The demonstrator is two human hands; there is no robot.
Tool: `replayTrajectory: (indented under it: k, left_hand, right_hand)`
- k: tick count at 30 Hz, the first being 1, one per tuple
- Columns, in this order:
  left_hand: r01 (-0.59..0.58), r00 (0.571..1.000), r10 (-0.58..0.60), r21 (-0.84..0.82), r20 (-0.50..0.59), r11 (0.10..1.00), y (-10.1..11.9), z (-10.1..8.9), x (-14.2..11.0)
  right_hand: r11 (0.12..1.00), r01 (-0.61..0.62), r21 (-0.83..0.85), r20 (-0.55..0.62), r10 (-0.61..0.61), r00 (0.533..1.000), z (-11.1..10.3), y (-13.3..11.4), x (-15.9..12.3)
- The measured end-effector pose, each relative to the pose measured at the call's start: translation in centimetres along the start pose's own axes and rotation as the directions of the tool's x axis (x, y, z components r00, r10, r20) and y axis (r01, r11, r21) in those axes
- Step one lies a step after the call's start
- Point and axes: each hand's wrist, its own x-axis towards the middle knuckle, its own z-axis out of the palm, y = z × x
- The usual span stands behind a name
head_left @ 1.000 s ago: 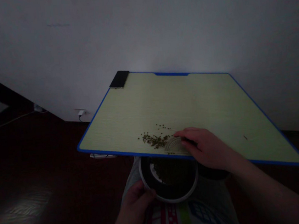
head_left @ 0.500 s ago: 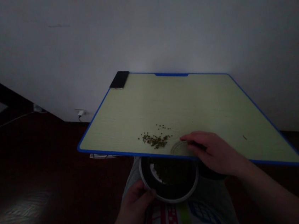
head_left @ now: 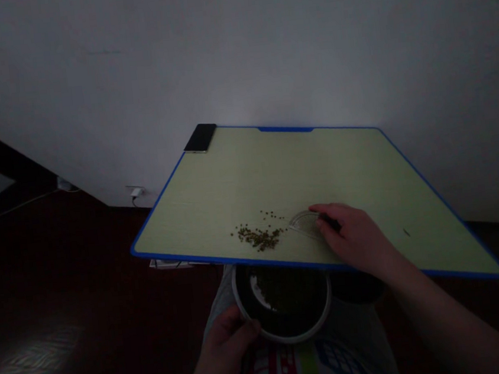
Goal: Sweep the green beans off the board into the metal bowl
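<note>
My right hand [head_left: 353,231] is closed on a clear protractor [head_left: 305,223], its curved edge turned away from me above the pale tabletop [head_left: 319,168]. Just left of the protractor, small greenish-brown beans [head_left: 259,236] lie scattered near the table's front edge. Below that edge, a dark-inside bowl [head_left: 288,333] with a pale rim rests over my lap, holding a mass of similar dark green beans [head_left: 287,287]. My left hand [head_left: 229,338] grips the bowl's near left rim, thumb on top. The table edge hides the bowl's far side.
A black phone [head_left: 200,138] lies at the table's far left corner. A small dark sliver [head_left: 406,232] is on the right side of the tabletop. Behind stands a pale wall [head_left: 234,46] with a plugged-in white charger [head_left: 136,193]. A printed bag or apron [head_left: 295,369] covers my lap.
My right hand has moved the protractor away from the front edge and slightly right. The beans on the table look unmoved, and my left hand stays on the bowl.
</note>
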Motion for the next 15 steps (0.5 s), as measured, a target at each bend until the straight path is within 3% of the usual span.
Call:
replayTrajectory:
  k: [9,15]
  left_hand:
    - [0.007,0.999,-0.004,-0.063,0.049,0.998,-0.1,0.0,0.3]
    - [0.011,1.0,-0.009,-0.069,0.021,0.998,0.3,0.4,0.0]
  right_hand:
    - [0.984,0.156,0.08,0.091,-0.163,0.982,-0.9,-0.3,0.2]
    - [0.984,0.152,0.098,0.143,-0.165,0.976,-1.3,0.1,-0.1]
